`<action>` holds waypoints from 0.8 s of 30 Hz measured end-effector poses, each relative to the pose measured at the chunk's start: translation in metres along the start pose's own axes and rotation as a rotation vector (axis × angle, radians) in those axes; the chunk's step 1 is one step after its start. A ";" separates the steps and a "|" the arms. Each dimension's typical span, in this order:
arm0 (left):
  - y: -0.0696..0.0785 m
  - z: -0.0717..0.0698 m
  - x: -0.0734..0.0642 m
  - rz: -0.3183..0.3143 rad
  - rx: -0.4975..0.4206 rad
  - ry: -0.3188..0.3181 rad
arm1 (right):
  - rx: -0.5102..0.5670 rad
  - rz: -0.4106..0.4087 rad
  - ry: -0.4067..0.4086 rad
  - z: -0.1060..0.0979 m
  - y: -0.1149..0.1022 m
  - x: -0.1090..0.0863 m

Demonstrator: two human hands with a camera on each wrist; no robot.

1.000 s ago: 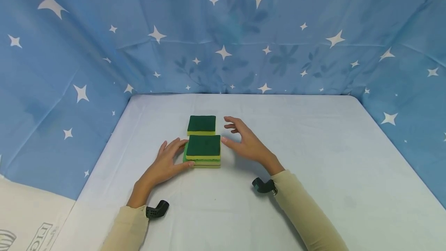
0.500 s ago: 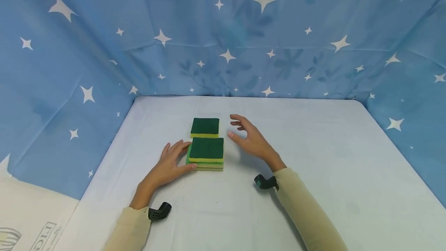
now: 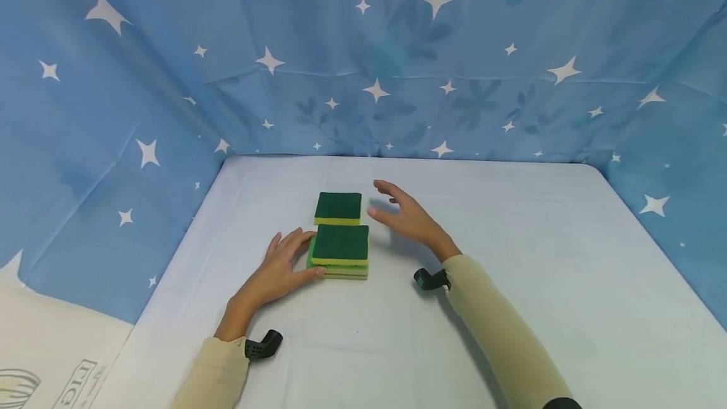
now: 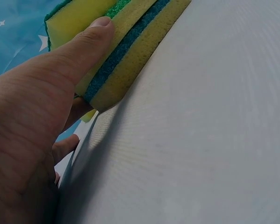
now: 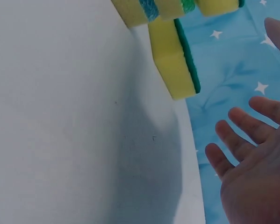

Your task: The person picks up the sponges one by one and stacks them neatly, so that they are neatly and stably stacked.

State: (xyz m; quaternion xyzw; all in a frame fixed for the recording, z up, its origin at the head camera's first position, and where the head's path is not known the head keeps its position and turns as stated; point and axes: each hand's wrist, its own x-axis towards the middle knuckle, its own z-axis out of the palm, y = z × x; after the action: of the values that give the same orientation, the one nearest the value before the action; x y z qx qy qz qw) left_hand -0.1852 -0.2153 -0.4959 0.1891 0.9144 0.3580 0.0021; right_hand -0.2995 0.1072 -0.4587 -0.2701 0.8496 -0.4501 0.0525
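A stack of sponges (image 3: 341, 246) stands on the white table, its top one dark green over yellow. Bright green and blue scouring layers show between the yellow foam (image 4: 130, 46) in the left wrist view. My left hand (image 3: 278, 273) holds the stack's left side, thumb on the near face and fingers at the far left. Just behind the stack lies a single sponge (image 3: 337, 207), dark green side up. To the right of both, my right hand (image 3: 410, 214) hovers over the table with fingers spread, touching nothing; the right wrist view shows this hand (image 5: 256, 163) apart from the sponges.
The white tabletop (image 3: 539, 283) reaches to a blue star-patterned curtain (image 3: 363, 49) at the back and sides. A cream printed cloth or sheet (image 3: 57, 352) lies at the lower left. Dark wrist cameras (image 3: 264, 344) sit on both wrists.
My right hand has moved a little away from the stack, up and to the right. The left hand stays at the stack; the head view has shifted slightly.
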 end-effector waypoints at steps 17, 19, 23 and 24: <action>0.002 0.000 0.001 -0.027 0.014 -0.020 | 0.016 0.065 -0.104 0.005 0.005 0.023; 0.002 -0.001 0.001 -0.033 0.015 -0.019 | 0.021 0.065 -0.110 0.008 0.005 0.026; 0.002 -0.002 0.000 -0.039 0.019 -0.018 | 0.012 0.065 -0.115 0.013 0.008 0.032; 0.002 -0.002 0.000 -0.039 0.019 -0.019 | 0.008 0.066 -0.114 0.014 0.008 0.033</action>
State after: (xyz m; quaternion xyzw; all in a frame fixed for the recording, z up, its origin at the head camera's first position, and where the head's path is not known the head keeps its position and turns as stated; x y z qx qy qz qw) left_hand -0.1851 -0.2152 -0.4927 0.1746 0.9212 0.3474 0.0158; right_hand -0.3264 0.0844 -0.4683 -0.2667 0.8519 -0.4353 0.1167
